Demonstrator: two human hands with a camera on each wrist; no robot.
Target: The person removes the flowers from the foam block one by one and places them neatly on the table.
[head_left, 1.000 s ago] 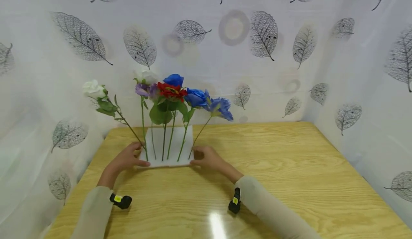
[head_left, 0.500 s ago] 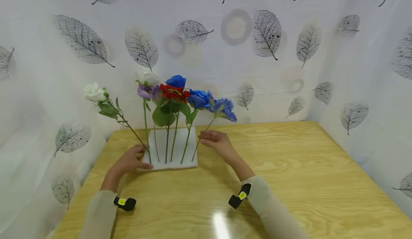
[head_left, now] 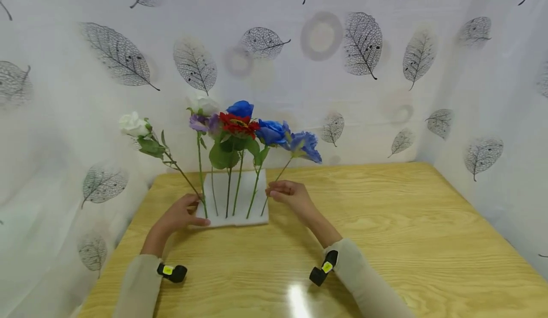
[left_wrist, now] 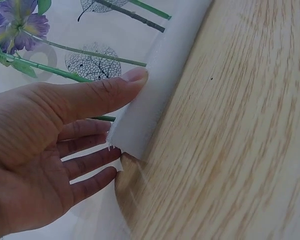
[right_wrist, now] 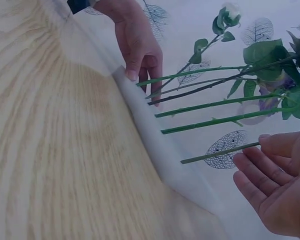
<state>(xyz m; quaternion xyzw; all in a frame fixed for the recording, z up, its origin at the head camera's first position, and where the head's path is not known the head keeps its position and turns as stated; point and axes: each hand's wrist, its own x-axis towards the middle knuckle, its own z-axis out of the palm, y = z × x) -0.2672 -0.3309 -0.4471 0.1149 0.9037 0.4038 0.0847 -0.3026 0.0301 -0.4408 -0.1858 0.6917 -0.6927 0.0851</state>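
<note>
A white foam block (head_left: pixel 220 184) lies on the wooden table with several artificial flowers standing in it. My left hand (head_left: pixel 176 216) holds the block's left end, thumb on the front edge in the left wrist view, the other fingers around its end. My right hand (head_left: pixel 296 200) pinches the thin stem of the rightmost blue flower (head_left: pixel 305 145) between thumb and index finger, above the block. That stem (right_wrist: pixel 220 152) leans to the right, its foot in the foam. A white rose (head_left: pixel 134 124) tilts far left beside my left hand. A red flower (head_left: pixel 239 124) stands near the middle.
More blooms crowd together: a blue rose (head_left: pixel 271 132), a purple flower (left_wrist: pixel 21 27) and a second white rose (head_left: pixel 204 104). The wooden table (head_left: pixel 385 223) stretches right and forward. A leaf-patterned curtain (head_left: pixel 274 80) closes off the back and sides.
My right hand has left the right end of the foam block and risen to the stem of the rightmost blue flower. My left hand stays on the block. The head view has shifted slightly.
</note>
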